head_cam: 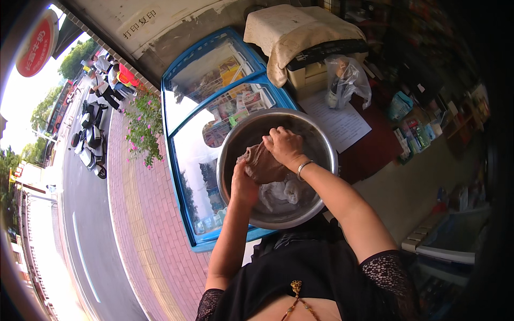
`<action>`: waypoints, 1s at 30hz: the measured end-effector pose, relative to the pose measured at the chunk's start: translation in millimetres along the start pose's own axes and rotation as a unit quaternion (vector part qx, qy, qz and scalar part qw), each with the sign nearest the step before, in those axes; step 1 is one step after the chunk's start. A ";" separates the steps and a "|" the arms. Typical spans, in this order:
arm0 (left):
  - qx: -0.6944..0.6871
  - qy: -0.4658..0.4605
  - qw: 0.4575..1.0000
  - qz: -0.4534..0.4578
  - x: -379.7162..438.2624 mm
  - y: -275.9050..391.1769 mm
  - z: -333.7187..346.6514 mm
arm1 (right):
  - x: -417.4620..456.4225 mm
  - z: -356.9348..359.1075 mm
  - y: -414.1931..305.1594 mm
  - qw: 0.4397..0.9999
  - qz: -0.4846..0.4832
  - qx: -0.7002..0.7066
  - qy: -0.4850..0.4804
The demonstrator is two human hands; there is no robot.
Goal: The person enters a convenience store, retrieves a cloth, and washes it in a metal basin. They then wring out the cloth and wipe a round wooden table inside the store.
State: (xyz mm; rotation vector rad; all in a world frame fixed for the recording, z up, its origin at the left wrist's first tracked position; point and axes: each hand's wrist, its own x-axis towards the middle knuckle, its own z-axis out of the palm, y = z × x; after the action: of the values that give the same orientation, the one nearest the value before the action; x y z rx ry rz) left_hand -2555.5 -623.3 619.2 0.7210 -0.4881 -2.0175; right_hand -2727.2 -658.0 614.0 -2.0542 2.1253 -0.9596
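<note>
Both of my hands hold a brown textured cloth (265, 163) over a round stainless steel basin (330, 150). My left hand (244, 184) grips its lower left edge, with the fingers partly behind the cloth. My right hand (284, 147), with a silver bracelet at the wrist, is closed on its upper right part. Below the cloth, a wet whitish cloth (279, 196) lies crumpled in the bottom of the basin, in what looks like shallow water. The basin is in front of my body, over the near end of a blue chest freezer (192, 158) with glass lids.
Right of the freezer, a machine under a beige cloth (299, 30), a clear plastic bag (348, 82) and a printed sheet (341, 124) sit by a dark red surface (371, 154). A flowering plant (144, 124) borders the freezer's left side. Several people and parked scooters are farther off.
</note>
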 end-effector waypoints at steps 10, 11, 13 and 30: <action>0.746 0.071 0.646 0.144 14.7 -10.7 -27.0 | -16.7 -27.6 -2.8 0.963 -0.007 -0.113 -0.246; 0.786 0.058 0.606 0.104 12.6 -14.4 -15.1 | -19.8 -21.0 0.1 0.953 -0.002 -0.133 -0.272; 0.825 0.053 0.562 0.008 7.7 -6.7 4.8 | -25.9 -7.5 2.7 0.945 -0.018 -0.164 -0.281; -0.095 -0.027 0.990 -0.105 8.0 8.0 -20.4 | -33.8 -12.4 -68.1 0.924 0.019 0.378 -0.050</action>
State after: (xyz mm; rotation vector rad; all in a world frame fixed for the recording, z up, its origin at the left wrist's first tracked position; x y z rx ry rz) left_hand -2540.3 -635.4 606.2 0.6220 -0.2533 -2.2485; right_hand -2667.5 -617.7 641.3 -1.6068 1.3932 -1.3513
